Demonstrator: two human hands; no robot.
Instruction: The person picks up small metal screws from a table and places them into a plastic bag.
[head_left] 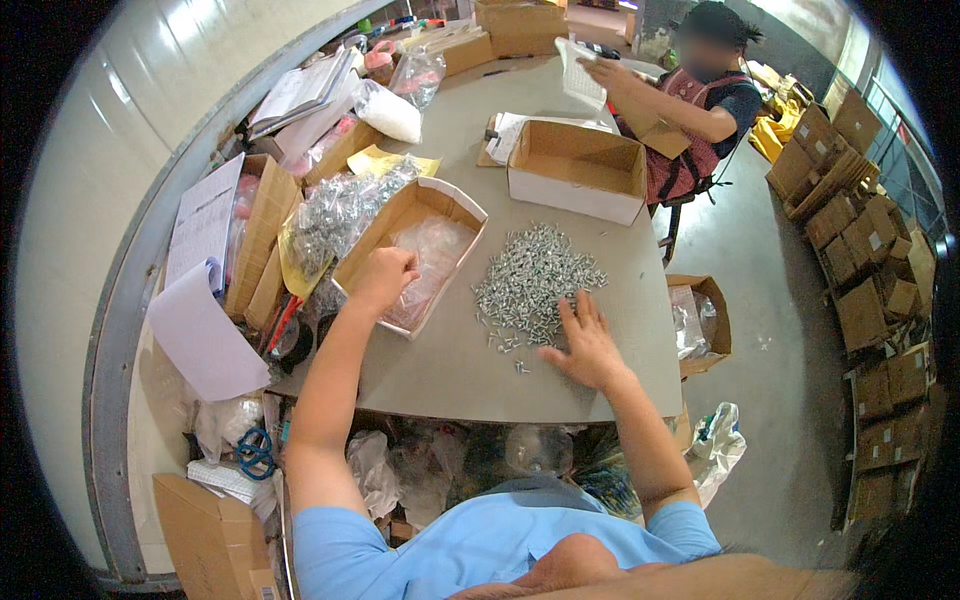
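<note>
Screws, small and silver and made of metal, lie in a big loose pile (pixel 535 285) in the middle of the grey flat desk (pixel 450 370). The right hand (pixel 585 345) lies flat on the desk at the near edge of the pile. Its fingers (pixel 575 310) are spread wide and its grip is open, holding nothing. The fingertips touch the closest screws, and most of the pile lies just past them, farther from the person. A few single screws (pixel 510 348) sit by themselves to the left of this hand.

The left hand (pixel 385 275) is curled shut into a fist. It rests on the near rim of a long, shallow brown cardboard tray (pixel 375 240) with clear plastic bags (pixel 430 250) inside. I cannot tell if this closed grip has anything in it. The pile of screws is to the right of this hand, apart from it, with the tray's wall between them.

A heap of small clear bags filled with silver parts (pixel 335 210) lies left of the tray. A white and brown open cardboard box (pixel 575 170) stands behind the pile. Another person in a dark red vest (pixel 690 120) sits at the far side of the desk, holding a white sheet (pixel 580 70). Brown cardboard boxes (pixel 860 260) are stacked on the floor at the right.
</note>
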